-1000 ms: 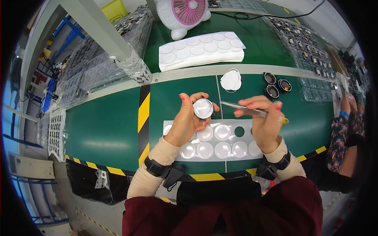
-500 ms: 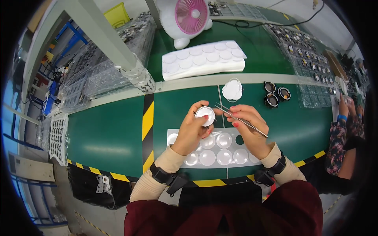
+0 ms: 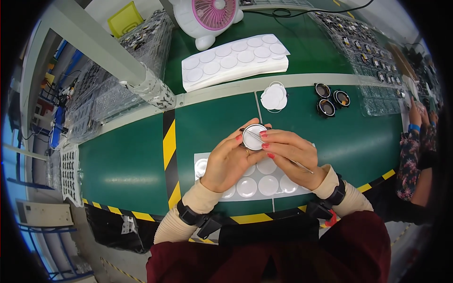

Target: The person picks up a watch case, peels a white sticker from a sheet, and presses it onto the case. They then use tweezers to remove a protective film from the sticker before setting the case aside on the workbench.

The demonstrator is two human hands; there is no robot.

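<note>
My left hand holds a round dark watch case with a white disc covering its face. In my right hand is a pair of metal tweezers. Their tips lie over the disc, and my right fingertips press close to the case's right edge. Beneath both hands lies a sheet of round white stickers, partly hidden by them. Beyond my hands sits a small pile of loose white discs. Three more dark watch cases stand grouped to its right.
A stack of sticker sheets lies behind the metal rail, below a pink and white fan. Clear trays of small parts line the right side. A post rises at left. Another person's hands work at far right.
My right hand has moved left, bringing the tweezers from beside the watch case onto its white disc. My left thumb has shifted off the disc to the case's edge. The view has shifted slightly.
</note>
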